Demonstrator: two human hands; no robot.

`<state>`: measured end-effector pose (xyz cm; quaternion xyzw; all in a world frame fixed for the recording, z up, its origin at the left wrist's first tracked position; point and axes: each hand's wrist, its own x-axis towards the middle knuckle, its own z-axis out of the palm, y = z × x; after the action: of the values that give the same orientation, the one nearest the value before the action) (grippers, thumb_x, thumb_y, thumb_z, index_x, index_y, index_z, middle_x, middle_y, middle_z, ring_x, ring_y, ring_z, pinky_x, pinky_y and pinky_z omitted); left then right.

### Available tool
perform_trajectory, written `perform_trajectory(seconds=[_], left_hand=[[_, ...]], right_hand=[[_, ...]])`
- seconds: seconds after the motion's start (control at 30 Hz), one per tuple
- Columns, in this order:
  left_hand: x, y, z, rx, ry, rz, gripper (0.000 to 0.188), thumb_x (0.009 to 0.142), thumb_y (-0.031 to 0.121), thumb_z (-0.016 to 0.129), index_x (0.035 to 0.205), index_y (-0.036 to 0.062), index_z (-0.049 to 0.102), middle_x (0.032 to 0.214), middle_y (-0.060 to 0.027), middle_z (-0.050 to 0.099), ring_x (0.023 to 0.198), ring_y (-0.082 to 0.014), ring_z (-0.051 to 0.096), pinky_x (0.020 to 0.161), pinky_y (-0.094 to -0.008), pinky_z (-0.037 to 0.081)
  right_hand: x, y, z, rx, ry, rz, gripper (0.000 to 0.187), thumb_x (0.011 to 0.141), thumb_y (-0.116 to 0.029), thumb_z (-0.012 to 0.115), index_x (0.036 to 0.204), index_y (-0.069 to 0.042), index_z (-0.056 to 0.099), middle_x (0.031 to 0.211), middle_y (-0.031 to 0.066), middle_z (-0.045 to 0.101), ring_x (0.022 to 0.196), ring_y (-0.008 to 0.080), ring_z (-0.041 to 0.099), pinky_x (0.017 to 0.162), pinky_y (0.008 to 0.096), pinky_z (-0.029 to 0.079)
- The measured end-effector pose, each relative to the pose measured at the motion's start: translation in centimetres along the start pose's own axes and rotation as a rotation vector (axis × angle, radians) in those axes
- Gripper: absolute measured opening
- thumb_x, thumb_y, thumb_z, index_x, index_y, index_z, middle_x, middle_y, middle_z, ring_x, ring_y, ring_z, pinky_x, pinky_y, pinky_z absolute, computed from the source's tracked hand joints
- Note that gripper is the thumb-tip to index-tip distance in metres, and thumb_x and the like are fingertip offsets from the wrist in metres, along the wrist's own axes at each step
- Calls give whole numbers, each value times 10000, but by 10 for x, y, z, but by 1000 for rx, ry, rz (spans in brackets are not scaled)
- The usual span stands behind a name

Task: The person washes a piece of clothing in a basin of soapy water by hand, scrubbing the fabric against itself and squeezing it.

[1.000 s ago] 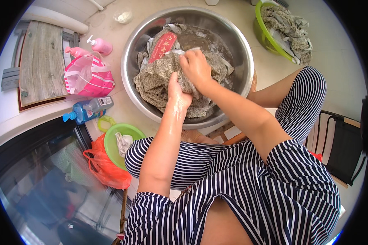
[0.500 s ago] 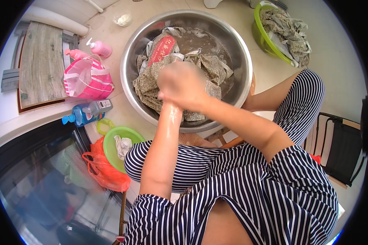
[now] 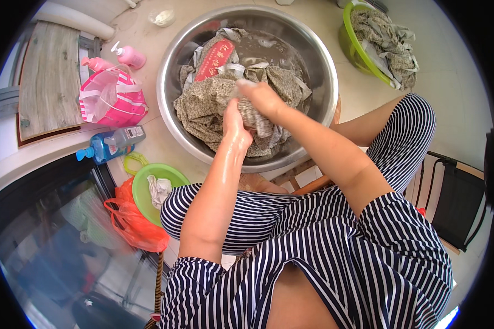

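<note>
Rubbing, it seems, as left hand (image 3: 236, 126) and right hand (image 3: 262, 102) clutch cloth (image 3: 200, 107) in the basin (image 3: 164, 82), the next stroke wanting firm grip.

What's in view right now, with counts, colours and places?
Basin: 1, silver, top centre
Patterned cloth: uncounted, brownish, in basin
Red panel: 1, red, in basin
Tub: 1, lime, upper right
Heaped cloth: uncounted, brownish, in tub
Pink bottles: 2, pink, upper left
Carrier bag: 1, pink-white, left
Blue bottle: 1, blue, left
Clear bottle: 1, clear, by blue bottle
Bowl: 1, green, lower left
White cloth: 1, white, in bowl
Plastic bag: 1, red, beside bowl
Board: 1, grey, upper left
Container: 1, clear, top left
Glass panel: 1, dark, lower left
Striped outfit: 1, navy-white, lower centre
Left hand, right hand: 1 each, bare, on patterned cloth
</note>
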<state>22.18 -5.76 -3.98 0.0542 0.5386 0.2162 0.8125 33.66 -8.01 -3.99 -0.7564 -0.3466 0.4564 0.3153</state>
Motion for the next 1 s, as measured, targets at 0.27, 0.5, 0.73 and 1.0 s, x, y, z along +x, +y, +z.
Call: perform_trajectory(seconds=[0.27, 0.5, 0.73, 1.0], left_hand=[[-10, -13, -24, 656, -495, -80, 399, 929, 222, 571, 1279, 46, 493, 1239, -101, 592, 1154, -238, 586, 972, -392, 491], [4, 5, -37, 1073, -114, 103, 365, 904, 155, 518, 1199, -42, 601, 1099, -151, 659, 1014, -235, 638, 887, -349, 519], [-17, 61, -13, -47, -271, 289, 863, 956, 614, 507, 1471, -55, 325, 1482, -230, 417, 1368, -328, 403, 1166, -469, 287], [-11, 19, 11, -122, -549, 220, 918, 872, 759, 492, 1435, 36, 429, 1409, -176, 503, 1311, -306, 481, 1124, -485, 365]], right_hand=[[-24, 13, -54, -447, -248, 18, 1025, 847, -788, 496, 1405, 72, 480, 1270, 298, 612, 1270, 397, 546, 1089, 399, 383], [-36, 3, -60, -1057, -392, 26, 630, 897, -593, 604, 1200, -43, 659, 1079, 186, 702, 1027, 371, 669, 999, 445, 454], [-67, -80, -88, -772, 171, -822, 237, 947, -236, 606, 1116, -79, 661, 964, 118, 684, 833, 377, 668, 932, 434, 516], [-44, -35, -15, -207, 271, -623, 251, 943, -211, 613, 1115, -40, 678, 1008, 127, 713, 814, 323, 700, 723, 376, 578]])
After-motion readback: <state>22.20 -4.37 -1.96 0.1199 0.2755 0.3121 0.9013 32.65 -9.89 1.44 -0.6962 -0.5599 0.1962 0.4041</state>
